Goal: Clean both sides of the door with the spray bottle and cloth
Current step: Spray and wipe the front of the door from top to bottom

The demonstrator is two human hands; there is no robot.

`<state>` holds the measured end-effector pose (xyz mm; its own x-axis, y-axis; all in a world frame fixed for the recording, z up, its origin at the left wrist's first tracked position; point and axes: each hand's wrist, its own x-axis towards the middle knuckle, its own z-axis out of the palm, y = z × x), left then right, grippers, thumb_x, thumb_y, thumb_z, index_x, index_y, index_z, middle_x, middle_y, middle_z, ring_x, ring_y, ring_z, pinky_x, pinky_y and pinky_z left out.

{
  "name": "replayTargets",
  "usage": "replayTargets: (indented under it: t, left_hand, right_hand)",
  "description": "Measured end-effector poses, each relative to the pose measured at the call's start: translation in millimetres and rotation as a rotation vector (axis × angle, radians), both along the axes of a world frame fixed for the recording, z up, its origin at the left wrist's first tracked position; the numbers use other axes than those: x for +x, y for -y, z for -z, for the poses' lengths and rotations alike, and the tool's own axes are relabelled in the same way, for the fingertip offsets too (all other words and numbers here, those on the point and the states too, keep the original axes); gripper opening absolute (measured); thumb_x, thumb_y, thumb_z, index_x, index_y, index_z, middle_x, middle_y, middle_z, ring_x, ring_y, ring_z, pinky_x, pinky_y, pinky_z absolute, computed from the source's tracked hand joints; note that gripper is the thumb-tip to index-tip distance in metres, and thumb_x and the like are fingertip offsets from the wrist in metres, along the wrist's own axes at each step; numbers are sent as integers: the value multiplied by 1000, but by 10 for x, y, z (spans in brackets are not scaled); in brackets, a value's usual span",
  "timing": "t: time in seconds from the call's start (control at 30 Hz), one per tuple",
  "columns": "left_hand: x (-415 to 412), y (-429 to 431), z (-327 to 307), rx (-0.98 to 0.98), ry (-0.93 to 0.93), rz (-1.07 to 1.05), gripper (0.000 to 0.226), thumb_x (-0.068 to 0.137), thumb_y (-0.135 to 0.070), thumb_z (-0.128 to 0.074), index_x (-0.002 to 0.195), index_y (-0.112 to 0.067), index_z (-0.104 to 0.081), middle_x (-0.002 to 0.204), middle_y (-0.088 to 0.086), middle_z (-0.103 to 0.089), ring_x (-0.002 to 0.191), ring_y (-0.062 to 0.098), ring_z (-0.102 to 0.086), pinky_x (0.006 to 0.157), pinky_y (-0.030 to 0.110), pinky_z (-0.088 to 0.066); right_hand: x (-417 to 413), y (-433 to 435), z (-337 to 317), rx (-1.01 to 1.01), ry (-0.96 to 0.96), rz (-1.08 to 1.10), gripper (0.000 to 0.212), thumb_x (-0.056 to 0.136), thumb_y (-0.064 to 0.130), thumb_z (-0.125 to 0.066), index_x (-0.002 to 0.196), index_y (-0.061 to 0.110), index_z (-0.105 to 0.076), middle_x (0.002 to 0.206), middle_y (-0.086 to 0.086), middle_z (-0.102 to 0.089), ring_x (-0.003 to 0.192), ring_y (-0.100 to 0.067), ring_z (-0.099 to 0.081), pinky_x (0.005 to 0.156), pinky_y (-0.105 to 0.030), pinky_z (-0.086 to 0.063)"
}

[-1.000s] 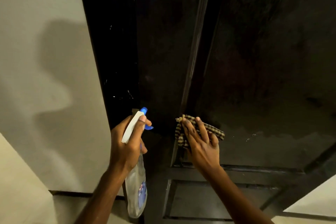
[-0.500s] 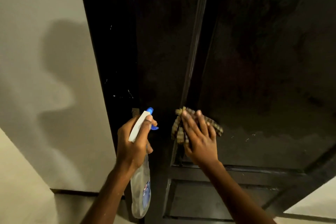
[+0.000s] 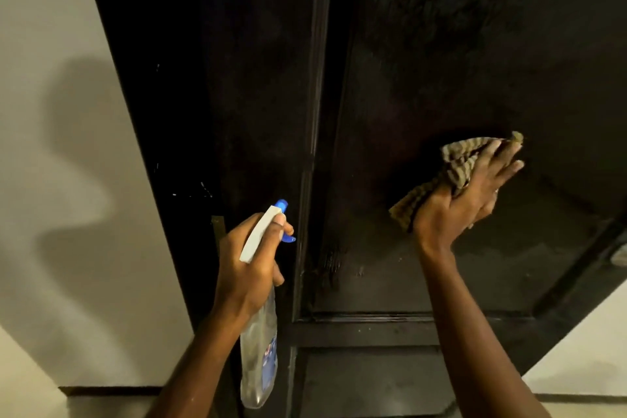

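A dark panelled door (image 3: pixel 424 54) fills the middle and right of the view, its surface streaked with wet patches. My left hand (image 3: pixel 249 265) grips a clear spray bottle (image 3: pixel 259 360) by its white and blue trigger head, nozzle pointing at the door's left stile. My right hand (image 3: pixel 471 190) presses a striped brown cloth (image 3: pixel 456 164) flat against the large upper panel, with the fingers straight and the thumb pinning a fold of the cloth.
A pale wall (image 3: pixel 61 180) stands to the left of the dark door frame (image 3: pixel 163 132). Pale floor (image 3: pixel 583 343) shows at the lower right past the door's edge. A small brass hinge plate (image 3: pixel 219 229) sits beside my left hand.
My right hand has swept the cloth from the panel's left moulding out to the right and a little upward. The left hand and bottle have hardly moved.
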<state>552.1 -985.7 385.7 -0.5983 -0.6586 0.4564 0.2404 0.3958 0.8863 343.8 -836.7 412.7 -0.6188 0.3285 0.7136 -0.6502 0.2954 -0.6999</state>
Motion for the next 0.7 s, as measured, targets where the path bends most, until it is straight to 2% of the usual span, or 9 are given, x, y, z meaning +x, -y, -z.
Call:
replayTargets:
  t: [0.1, 0.2, 0.27, 0.33, 0.37, 0.47, 0.53, 0.63, 0.7]
  left_hand:
    - [-54, -41, -45, 8, -14, 9, 38, 93, -37, -43, 90, -9, -68, 54, -6, -64, 34, 16, -52, 43, 23, -47]
    - [-109, -67, -85, 0, -27, 31, 37, 94, -36, -43, 89, -9, -68, 50, -1, -61, 34, 19, -51, 43, 28, -48]
    - [-140, -72, -106, -8, -33, 39, 37, 94, -35, -43, 89, -8, -68, 50, 1, -61, 34, 20, -51, 42, 25, -47]
    - [-160, -68, -122, -17, -36, 37, 38, 94, -36, -42, 88, -9, -68, 45, 6, -57, 33, 20, -51, 42, 22, -46]
    - [-165, -66, -127, -22, -38, 35, 38, 94, -36, -42, 88, -9, -68, 44, 7, -56, 33, 19, -51, 42, 21, -46]
    - [-177, -69, -146, -35, -39, 37, 37, 94, -36, -42, 88, -10, -67, 46, 4, -57, 34, 18, -50, 42, 22, -46]
    - [-204, -81, -162, -45, -30, 46, 36, 94, -36, -42, 87, -10, -67, 48, 2, -60, 33, 19, -51, 41, 24, -46]
    - [-279, -126, -195, -47, -18, 48, 36, 94, -35, -43, 89, -9, -67, 59, -9, -66, 33, 15, -52, 41, 22, -46]
    - [-342, -181, -238, -51, -24, 53, 35, 98, -34, -46, 89, -8, -67, 60, -11, -67, 33, 14, -52, 40, 21, -45]
  right_hand:
    - [77, 239, -133, 133, -123, -19, 63, 103, 26, -43, 159, 8, -21, 167, -17, -10, 156, -28, 1, 124, -31, 5]
    - [196, 471, 203, 530, -248, -60, 75, 95, 39, -41, 161, 22, -10, 168, 2, 1, 155, -16, 7, 124, -34, 5]
    - [164, 433, 497, 826, -385, -47, 85, 88, 43, -45, 162, 31, -5, 168, 11, 7, 156, -13, 5, 125, -34, 4]
    - [12, 234, 678, 1005, -502, 1, 86, 87, 50, -45, 161, 36, -4, 168, 15, 6, 156, -10, 0, 124, -33, 1]
    - [-85, 116, 711, 1026, -516, 29, 85, 86, 51, -44, 160, 38, -3, 168, 17, 6, 155, -10, -3, 123, -34, 0]
    - [-359, -203, 621, 822, -395, 91, 81, 88, 49, -42, 160, 40, -4, 168, 17, 6, 155, -11, -1, 123, -35, 3]
    - [-471, -302, 379, 539, -252, 112, 72, 97, 46, -38, 161, 36, -6, 169, 5, -2, 156, -14, 4, 123, -38, 4]
    - [-429, -180, -69, 168, -29, 102, 77, 91, 33, -44, 162, 21, -14, 169, -8, -8, 156, -25, 3, 123, -38, 6]
    - [-296, 8, -174, 181, -70, 101, 78, 90, 35, -44, 161, 16, -18, 168, -10, -12, 156, -24, 1, 123, -36, 7]
